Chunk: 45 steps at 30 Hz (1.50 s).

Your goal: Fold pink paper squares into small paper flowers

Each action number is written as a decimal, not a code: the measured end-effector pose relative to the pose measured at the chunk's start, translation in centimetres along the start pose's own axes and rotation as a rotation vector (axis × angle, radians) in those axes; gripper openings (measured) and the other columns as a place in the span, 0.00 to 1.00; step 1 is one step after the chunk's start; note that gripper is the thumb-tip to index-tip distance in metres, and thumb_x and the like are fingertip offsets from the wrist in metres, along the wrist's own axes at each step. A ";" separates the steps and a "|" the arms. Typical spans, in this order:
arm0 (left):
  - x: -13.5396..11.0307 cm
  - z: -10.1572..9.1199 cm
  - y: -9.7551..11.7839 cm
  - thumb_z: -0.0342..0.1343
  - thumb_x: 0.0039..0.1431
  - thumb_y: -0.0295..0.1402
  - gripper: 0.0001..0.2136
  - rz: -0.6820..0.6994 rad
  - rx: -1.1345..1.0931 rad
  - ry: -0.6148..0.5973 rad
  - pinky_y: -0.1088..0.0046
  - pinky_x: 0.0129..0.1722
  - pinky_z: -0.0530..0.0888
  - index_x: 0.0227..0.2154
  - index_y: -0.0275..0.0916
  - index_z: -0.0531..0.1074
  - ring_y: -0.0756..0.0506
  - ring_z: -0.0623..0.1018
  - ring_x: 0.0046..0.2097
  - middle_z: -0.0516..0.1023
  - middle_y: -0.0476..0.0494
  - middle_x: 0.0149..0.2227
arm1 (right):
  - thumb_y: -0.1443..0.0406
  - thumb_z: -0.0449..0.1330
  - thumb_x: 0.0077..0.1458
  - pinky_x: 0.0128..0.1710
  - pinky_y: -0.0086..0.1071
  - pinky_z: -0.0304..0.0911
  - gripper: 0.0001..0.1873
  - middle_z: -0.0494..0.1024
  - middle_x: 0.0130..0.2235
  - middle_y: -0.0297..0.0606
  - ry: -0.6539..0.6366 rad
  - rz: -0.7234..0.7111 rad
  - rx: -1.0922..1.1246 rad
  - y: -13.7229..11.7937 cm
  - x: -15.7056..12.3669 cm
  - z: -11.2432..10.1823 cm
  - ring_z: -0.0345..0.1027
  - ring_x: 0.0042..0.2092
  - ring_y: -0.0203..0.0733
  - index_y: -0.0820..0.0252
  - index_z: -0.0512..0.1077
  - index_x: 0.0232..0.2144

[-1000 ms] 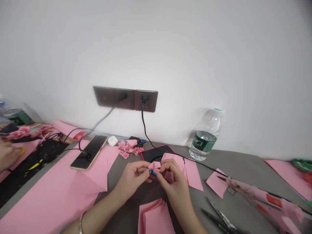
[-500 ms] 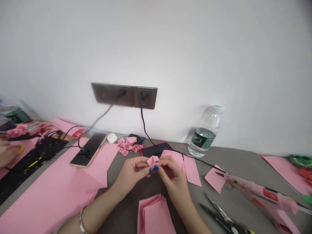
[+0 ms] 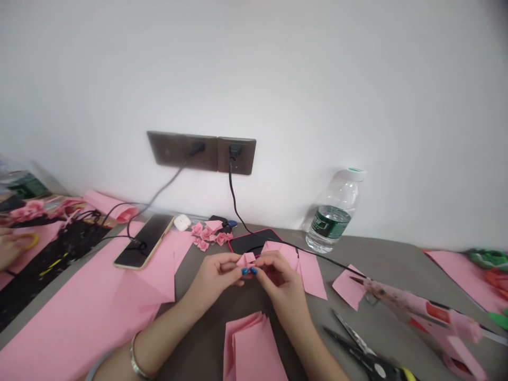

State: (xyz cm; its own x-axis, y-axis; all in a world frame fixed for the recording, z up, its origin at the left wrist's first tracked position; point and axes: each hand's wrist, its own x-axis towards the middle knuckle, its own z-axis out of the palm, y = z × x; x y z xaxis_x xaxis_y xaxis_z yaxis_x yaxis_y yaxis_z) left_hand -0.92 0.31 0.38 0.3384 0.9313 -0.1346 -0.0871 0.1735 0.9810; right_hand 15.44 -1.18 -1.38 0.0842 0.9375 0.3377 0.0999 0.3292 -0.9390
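Folded paper piece (image 3: 246, 259), pink: at centre, over the desk (image 3: 377, 259), pinched between the fingertips of both hands. Surroundings, by decreasing size. White wall (image 3: 254, 69) behind. Grey desk below it. Large pink sheet (image 3: 79, 317) spread across the desk's left part, with a phone lying on it. Left hand (image 3: 214, 278): thumb and fingers closed on the piece's left side; bracelet at the wrist. Right hand (image 3: 281, 280): thumb and forefinger gripping the opposite side, thumbs nearly meeting. Pink glue gun (image 3: 420, 307) lies on its side at right, blurred towards the handle. Dark socket plates (image 3: 202, 153) on the wall, two plugs inserted. Water bottle (image 3: 331, 222), green label, stands near the wall, cap on. Stack of folded pink paper (image 3: 256, 349) on the near side, between the forearms. Scissors (image 3: 363, 352), blades parted, right of the stack. Phone (image 3: 145, 241), screen dark, cable across it. Pink paper square (image 3: 349, 287) by the gun's nozzle. White case (image 3: 182, 222) beside the phone's far end. Small pink paper flowers (image 3: 204, 241), clustered just right of the case.
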 end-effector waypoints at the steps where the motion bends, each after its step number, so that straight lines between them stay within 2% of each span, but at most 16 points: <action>1: 0.0 0.0 0.0 0.63 0.53 0.36 0.13 -0.001 0.007 -0.004 0.73 0.37 0.77 0.40 0.34 0.79 0.41 0.82 0.41 0.84 0.39 0.35 | 0.63 0.62 0.54 0.34 0.33 0.63 0.05 0.72 0.33 0.39 0.002 0.003 0.004 0.0 0.0 0.0 0.68 0.37 0.44 0.57 0.74 0.28; 8: 0.0 0.3 0.2 0.63 0.51 0.30 0.10 0.006 0.022 -0.013 0.73 0.36 0.77 0.38 0.34 0.78 0.43 0.82 0.39 0.84 0.41 0.34 | 0.62 0.62 0.55 0.32 0.31 0.63 0.08 0.70 0.30 0.35 -0.009 0.056 0.066 0.2 -0.1 0.1 0.66 0.32 0.40 0.58 0.70 0.27; 12: 0.0 0.3 0.2 0.66 0.49 0.34 0.14 -0.022 -0.028 0.004 0.72 0.36 0.77 0.38 0.33 0.76 0.42 0.82 0.38 0.84 0.40 0.34 | 0.60 0.62 0.54 0.31 0.31 0.64 0.09 0.70 0.30 0.34 -0.008 0.110 0.100 0.5 -0.2 0.2 0.67 0.31 0.40 0.58 0.69 0.28; 16: 0.1 0.3 0.2 0.67 0.48 0.36 0.14 -0.019 -0.026 0.013 0.72 0.36 0.77 0.36 0.34 0.76 0.42 0.82 0.38 0.84 0.40 0.33 | 0.60 0.62 0.54 0.30 0.30 0.63 0.09 0.70 0.29 0.34 -0.020 0.092 0.070 0.7 -0.3 0.3 0.66 0.31 0.39 0.58 0.68 0.27; 19: 0.1 0.3 0.3 0.65 0.50 0.37 0.13 -0.023 0.008 0.015 0.72 0.36 0.77 0.36 0.34 0.76 0.42 0.82 0.38 0.84 0.40 0.32 | 0.59 0.63 0.54 0.28 0.29 0.63 0.10 0.70 0.31 0.34 -0.026 0.088 0.089 0.6 -0.4 0.3 0.65 0.30 0.38 0.57 0.67 0.31; 22: 0.0 0.5 0.5 0.65 0.50 0.36 0.12 -0.031 0.031 0.004 0.72 0.36 0.76 0.36 0.34 0.77 0.41 0.82 0.38 0.84 0.39 0.32 | 0.57 0.60 0.57 0.31 0.30 0.65 0.11 0.72 0.33 0.35 -0.029 0.086 0.123 0.5 -0.4 0.1 0.67 0.32 0.39 0.56 0.69 0.38; 25: -0.1 0.6 0.6 0.65 0.49 0.34 0.13 -0.031 0.055 -0.026 0.72 0.35 0.76 0.37 0.34 0.76 0.42 0.82 0.36 0.84 0.40 0.32 | 0.56 0.59 0.59 0.33 0.33 0.67 0.14 0.74 0.33 0.38 -0.092 0.131 0.124 0.5 -0.3 -0.1 0.69 0.33 0.41 0.57 0.72 0.41; 30: -0.1 0.7 0.6 0.65 0.50 0.36 0.13 -0.031 0.040 -0.036 0.73 0.34 0.75 0.35 0.35 0.71 0.44 0.82 0.33 0.83 0.42 0.28 | 0.53 0.63 0.54 0.30 0.32 0.66 0.15 0.76 0.29 0.37 -0.142 0.213 0.152 0.0 0.1 -0.2 0.69 0.29 0.41 0.59 0.74 0.32; 34: 0.0 0.7 0.9 0.68 0.47 0.38 0.17 -0.050 -0.038 0.019 0.75 0.32 0.75 0.34 0.38 0.67 0.47 0.80 0.31 0.82 0.46 0.26 | 0.52 0.64 0.52 0.28 0.31 0.64 0.17 0.73 0.25 0.34 -0.091 0.179 0.174 -0.4 0.4 -0.2 0.68 0.28 0.39 0.59 0.70 0.26; 41: 0.2 0.3 0.4 0.67 0.47 0.40 0.16 -0.003 -0.082 0.055 0.75 0.32 0.76 0.31 0.36 0.69 0.49 0.78 0.30 0.78 0.47 0.28 | 0.52 0.63 0.53 0.25 0.28 0.61 0.17 0.69 0.24 0.32 -0.083 0.139 0.131 0.0 0.3 -0.1 0.63 0.26 0.36 0.59 0.68 0.25; 45: 0.2 0.2 0.3 0.67 0.48 0.38 0.13 0.029 -0.046 0.078 0.75 0.33 0.76 0.29 0.36 0.71 0.50 0.77 0.32 0.75 0.49 0.29 | 0.53 0.64 0.52 0.28 0.29 0.63 0.15 0.72 0.27 0.34 -0.088 0.148 0.133 0.3 0.1 -0.1 0.67 0.28 0.38 0.58 0.69 0.30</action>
State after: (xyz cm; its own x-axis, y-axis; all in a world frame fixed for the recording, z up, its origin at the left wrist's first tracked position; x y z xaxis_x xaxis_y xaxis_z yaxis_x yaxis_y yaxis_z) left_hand -0.64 0.50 0.65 0.2617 0.9579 -0.1182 -0.1394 0.1587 0.9774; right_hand 15.58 -0.98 -1.58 0.0010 0.9810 0.1940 -0.0394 0.1939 -0.9802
